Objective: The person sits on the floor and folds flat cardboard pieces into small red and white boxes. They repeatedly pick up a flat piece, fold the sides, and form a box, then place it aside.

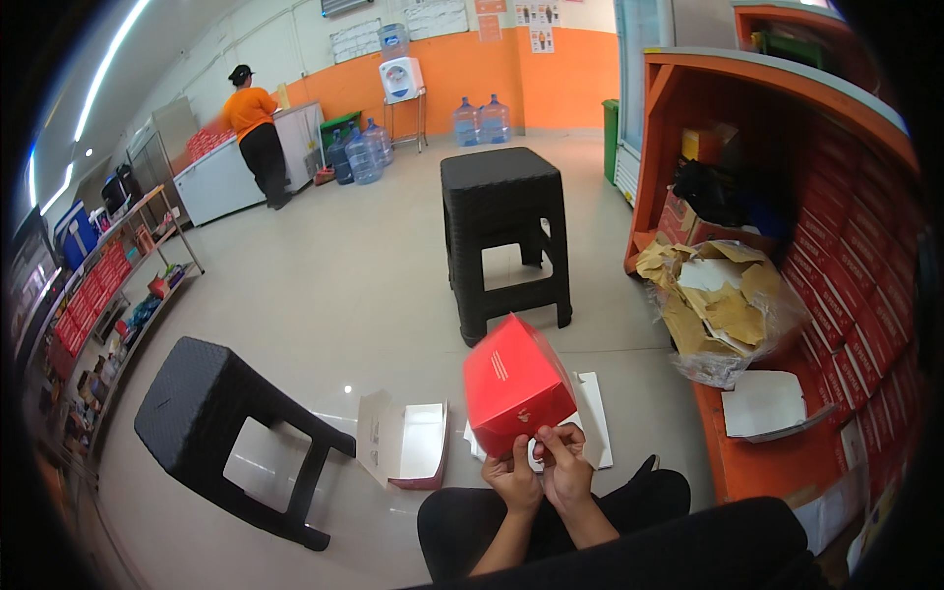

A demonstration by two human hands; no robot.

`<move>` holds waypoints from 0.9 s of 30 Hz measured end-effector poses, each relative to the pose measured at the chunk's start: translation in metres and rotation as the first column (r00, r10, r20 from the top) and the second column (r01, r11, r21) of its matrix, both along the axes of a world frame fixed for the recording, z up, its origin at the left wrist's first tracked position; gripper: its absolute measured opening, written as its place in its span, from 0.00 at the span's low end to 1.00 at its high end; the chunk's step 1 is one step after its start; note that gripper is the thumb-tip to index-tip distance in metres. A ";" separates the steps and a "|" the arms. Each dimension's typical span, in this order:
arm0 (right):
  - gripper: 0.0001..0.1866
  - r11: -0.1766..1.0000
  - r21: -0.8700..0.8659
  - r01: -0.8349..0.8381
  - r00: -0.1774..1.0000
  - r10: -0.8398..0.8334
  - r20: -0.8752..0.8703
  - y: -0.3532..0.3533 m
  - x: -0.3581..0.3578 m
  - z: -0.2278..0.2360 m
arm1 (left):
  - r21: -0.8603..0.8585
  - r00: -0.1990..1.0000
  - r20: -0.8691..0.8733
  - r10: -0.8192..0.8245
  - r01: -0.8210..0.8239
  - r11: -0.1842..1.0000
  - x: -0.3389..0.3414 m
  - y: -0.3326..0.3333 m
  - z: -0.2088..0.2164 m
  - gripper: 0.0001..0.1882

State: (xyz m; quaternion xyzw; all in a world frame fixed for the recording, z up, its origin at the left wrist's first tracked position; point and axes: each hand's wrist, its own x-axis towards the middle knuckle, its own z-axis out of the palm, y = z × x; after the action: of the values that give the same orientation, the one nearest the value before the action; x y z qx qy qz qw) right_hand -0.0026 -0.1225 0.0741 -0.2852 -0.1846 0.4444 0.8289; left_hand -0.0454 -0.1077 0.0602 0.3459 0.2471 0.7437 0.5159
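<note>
A red cardboard box point(516, 379) is held up in front of me, tilted, with its near end toward my lap. My left hand point(513, 477) pinches its near edge, thumb up. Close beside it, my right hand point(566, 467) grips the same edge with fingers closed. The fingertips of both hands almost meet there. Behind the box, flat white card pieces point(593, 418) lie on the floor, partly hidden by it. To the left an open box point(421, 441) with a white inside rests on the floor.
A black plastic stool point(503, 226) stands ahead, another stool point(221, 413) at left. An orange shelf point(678, 128) on the right holds stacked red boxes point(855, 236), crumpled brown paper point(723, 300) and a white tray point(765, 403). A person point(254, 128) in orange stands far back by a white freezer point(221, 182).
</note>
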 end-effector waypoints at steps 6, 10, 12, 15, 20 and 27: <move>0.17 0.945 -0.010 -0.328 0.942 0.328 0.068 0.044 -0.008 -0.032 | -0.123 0.817 0.410 -0.407 0.491 0.862 -0.037 0.024 -0.029 0.09; 0.20 0.970 -0.201 -0.138 0.751 0.235 0.617 0.086 -0.035 -0.035 | -0.313 0.783 0.402 -0.474 0.604 0.733 -0.093 0.034 -0.040 0.15; 0.15 0.922 -0.362 -0.139 0.489 0.382 0.784 0.110 -0.049 -0.022 | -0.359 0.700 0.534 -0.475 0.696 0.622 -0.134 0.021 -0.064 0.15; 0.14 0.990 -0.105 -0.095 -0.223 0.081 0.971 0.165 -0.079 -0.073 | -0.424 0.770 0.635 -0.066 0.418 0.803 -0.186 0.018 -0.121 0.25; 0.14 0.868 -0.451 -0.207 -0.596 0.254 0.762 0.187 -0.144 -0.129 | -0.667 0.643 0.650 0.406 0.225 0.711 -0.243 0.032 -0.217 0.42; 0.17 0.602 -0.770 -0.213 -0.765 0.387 0.515 0.163 -0.171 -0.193 | -0.492 0.674 0.737 0.053 0.480 0.727 -0.239 0.049 -0.250 0.48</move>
State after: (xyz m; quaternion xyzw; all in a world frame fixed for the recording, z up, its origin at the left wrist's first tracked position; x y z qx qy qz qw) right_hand -0.1735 0.0406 -0.1194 -0.4266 -0.8522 0.2913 -0.0839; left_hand -0.2840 -0.0585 -0.1895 -0.1408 0.2260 0.6111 0.7454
